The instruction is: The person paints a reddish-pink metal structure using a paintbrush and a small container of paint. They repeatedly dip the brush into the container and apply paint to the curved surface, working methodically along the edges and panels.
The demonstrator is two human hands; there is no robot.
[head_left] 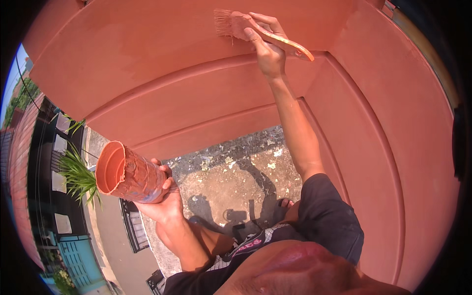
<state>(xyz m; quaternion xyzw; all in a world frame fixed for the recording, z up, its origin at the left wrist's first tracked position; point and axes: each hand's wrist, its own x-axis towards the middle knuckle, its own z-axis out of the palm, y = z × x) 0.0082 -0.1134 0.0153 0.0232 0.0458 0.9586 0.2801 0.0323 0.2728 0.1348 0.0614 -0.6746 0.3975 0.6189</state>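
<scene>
My right hand (pixel 269 48) grips a wide paintbrush (pixel 241 25) at the top of the view. Its bristles, caked with reddish paint, point left and lie at or close to the terracotta-coloured wall (pixel 162 39); I cannot tell whether they touch. The brush's curved handle sticks out to the right past my fingers. At lower left, my left hand (pixel 167 196) is wrapped round a paint-smeared plastic container (pixel 142 177). It is tilted, its open mouth toward the left, with orange-red paint coating the inside. How much paint it holds is hidden.
Raised mouldings (pixel 196 69) run along the wall, which turns a corner and continues down the right side. Below lies a paint-spattered concrete ledge (pixel 221 167) by my feet. Beyond its left edge are a spiky green plant (pixel 78 177), a turquoise gate (pixel 78 260) and overhead wires.
</scene>
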